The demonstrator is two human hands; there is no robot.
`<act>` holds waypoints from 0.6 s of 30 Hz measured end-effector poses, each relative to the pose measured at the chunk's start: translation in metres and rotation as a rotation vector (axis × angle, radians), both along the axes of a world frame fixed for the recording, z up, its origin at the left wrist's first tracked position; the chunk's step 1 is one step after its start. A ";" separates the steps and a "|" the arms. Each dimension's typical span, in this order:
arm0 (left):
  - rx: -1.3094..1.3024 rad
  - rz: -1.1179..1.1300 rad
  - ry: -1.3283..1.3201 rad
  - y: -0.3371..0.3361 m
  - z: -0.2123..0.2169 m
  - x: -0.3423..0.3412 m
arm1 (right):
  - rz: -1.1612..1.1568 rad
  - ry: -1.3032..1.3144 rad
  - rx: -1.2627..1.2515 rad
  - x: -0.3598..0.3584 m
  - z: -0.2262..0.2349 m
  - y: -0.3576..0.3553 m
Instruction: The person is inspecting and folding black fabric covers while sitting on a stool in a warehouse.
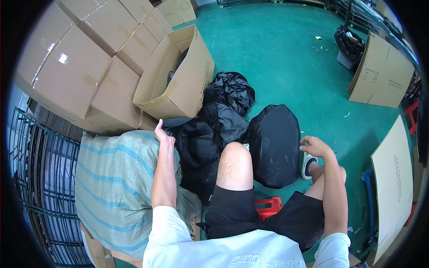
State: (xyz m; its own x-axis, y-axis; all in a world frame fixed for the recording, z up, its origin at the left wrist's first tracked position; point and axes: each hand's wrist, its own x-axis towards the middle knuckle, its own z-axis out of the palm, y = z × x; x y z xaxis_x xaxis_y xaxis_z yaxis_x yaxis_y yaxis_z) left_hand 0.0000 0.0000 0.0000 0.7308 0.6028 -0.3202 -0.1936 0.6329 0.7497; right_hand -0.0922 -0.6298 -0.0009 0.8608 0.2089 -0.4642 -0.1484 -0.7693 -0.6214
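I sit on a red stool (268,207) with my knees raised. My left hand (162,135) rests at the mouth of a big striped woven sack (115,178) on my left, fingers among the black garments (199,145) spilling from it; whether it grips one I cannot tell. My right hand (314,145) hovers with fingers loosely curled beside a round black bundle of clothing (274,145) that lies between my legs, holding nothing.
An open cardboard box (178,82) with dark items inside stands ahead, with more black clothes (230,91) heaped beside it. Sealed cartons (76,67) are stacked at the left above a wire rack (40,178). Flat cardboard sheets (393,178) lean at the right on the green floor (286,58).
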 end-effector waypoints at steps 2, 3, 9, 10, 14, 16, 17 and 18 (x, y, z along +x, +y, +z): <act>-0.034 -0.111 -0.074 0.010 0.024 0.003 | 0.024 -0.050 0.045 0.005 0.001 0.010; -0.081 -0.092 -0.106 -0.010 0.036 -0.010 | 0.036 -0.026 0.027 -0.001 0.004 -0.003; 0.241 -0.263 -0.410 -0.095 0.286 -0.005 | 0.023 -0.066 0.047 -0.003 0.008 -0.008; 0.268 -0.387 -0.408 -0.110 0.313 -0.012 | 0.017 -0.079 0.059 -0.004 0.009 -0.007; 0.349 -0.734 -0.354 -0.165 0.350 -0.024 | 0.022 -0.221 0.080 -0.006 -0.009 -0.003; 0.496 -0.746 -0.308 -0.206 0.342 -0.033 | 0.024 -0.267 0.095 -0.011 -0.007 0.000; 0.556 -0.764 -0.300 -0.219 0.335 -0.035 | 0.048 -0.307 0.112 -0.013 -0.003 0.005; 0.558 -0.788 -0.281 -0.233 0.326 -0.037 | 0.049 -0.328 0.138 -0.015 0.002 0.009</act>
